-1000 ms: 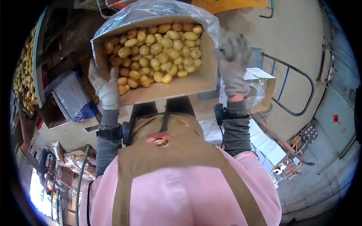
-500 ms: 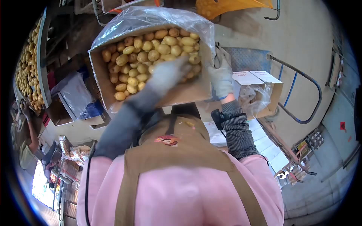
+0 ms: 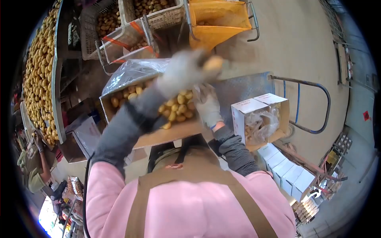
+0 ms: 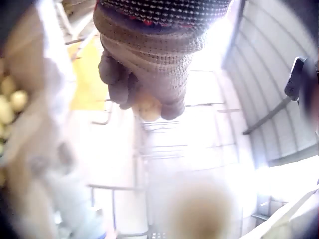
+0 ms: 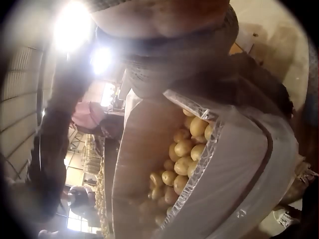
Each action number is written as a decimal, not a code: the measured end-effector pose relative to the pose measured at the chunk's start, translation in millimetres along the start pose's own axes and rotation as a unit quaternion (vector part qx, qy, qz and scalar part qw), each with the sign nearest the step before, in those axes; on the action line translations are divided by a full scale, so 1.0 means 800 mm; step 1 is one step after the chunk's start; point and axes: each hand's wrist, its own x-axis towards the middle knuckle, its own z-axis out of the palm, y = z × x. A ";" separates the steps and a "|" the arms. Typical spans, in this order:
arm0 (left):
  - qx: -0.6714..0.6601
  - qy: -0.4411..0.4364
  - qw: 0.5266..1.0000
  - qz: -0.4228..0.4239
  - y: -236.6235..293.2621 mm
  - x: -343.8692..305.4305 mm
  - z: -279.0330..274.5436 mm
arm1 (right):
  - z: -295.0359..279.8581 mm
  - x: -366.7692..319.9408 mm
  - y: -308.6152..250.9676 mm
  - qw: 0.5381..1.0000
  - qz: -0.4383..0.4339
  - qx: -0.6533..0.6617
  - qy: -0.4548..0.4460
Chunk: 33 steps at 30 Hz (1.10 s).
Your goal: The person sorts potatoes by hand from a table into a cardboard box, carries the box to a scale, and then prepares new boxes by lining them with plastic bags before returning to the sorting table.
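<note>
In the head view my gloved left hand (image 3: 180,74) is raised over the box, blurred, with a potato (image 3: 213,64) at its fingertips. The left wrist view shows the potato (image 4: 148,106) pinched between thumb and fingers. My gloved right hand (image 3: 208,106) grips the right wall of the cardboard box (image 3: 168,136). In the right wrist view its glove (image 5: 159,77) lies over the rim, fingers partly hidden. Yellow potatoes (image 3: 180,106) fill much of the box, and a clear plastic liner (image 3: 131,71) hangs over its far side.
At the left stands a long sorting table of potatoes (image 3: 41,75). Crates (image 3: 90,35) and a yellow sack (image 3: 214,31) on a frame are ahead. To the right are a blue cart (image 3: 242,85) and an open carton (image 3: 248,106). A blurred tan shape (image 4: 202,211) shows low in the left wrist view.
My left hand went from the box's left wall into the potatoes, then rose away to the right with one. The right hand came onto the right wall. The head view has shifted forward.
</note>
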 end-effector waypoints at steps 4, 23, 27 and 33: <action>0.200 -0.023 0.977 -0.064 -0.002 0.096 -0.024 | -0.009 -0.002 -0.009 0.999 0.037 0.012 0.002; -0.111 0.281 0.842 -0.447 -0.149 -0.397 -0.056 | -0.022 0.040 0.107 0.950 0.177 0.246 -0.081; -0.088 0.297 0.851 -0.424 -0.148 -0.427 -0.049 | -0.015 0.045 0.127 0.974 0.148 0.152 -0.084; -0.115 0.316 0.830 -0.446 -0.225 -0.435 -0.059 | -0.010 0.010 0.061 0.964 0.170 0.193 -0.063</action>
